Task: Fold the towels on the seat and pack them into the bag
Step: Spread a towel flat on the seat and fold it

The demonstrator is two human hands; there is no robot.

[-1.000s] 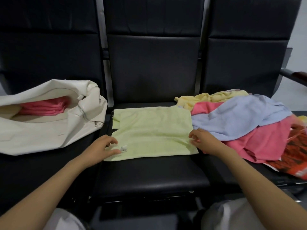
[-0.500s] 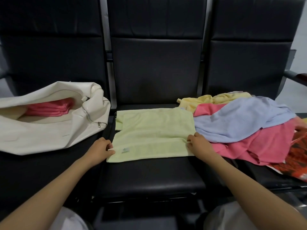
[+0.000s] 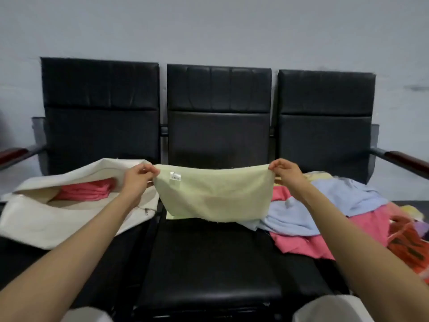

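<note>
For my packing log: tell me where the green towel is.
Head view, centre: the green towel hangs over the middle seat, top corners pinched by the left hand and right hand, between the white bag and the towel pile.

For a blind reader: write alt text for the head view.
The left hand and right hand pinch the top corners of a green towel, holding it up over the middle seat. A white bag holding a pink towel lies to the left; a pile of blue, pink and yellow towels lies to the right.
</note>
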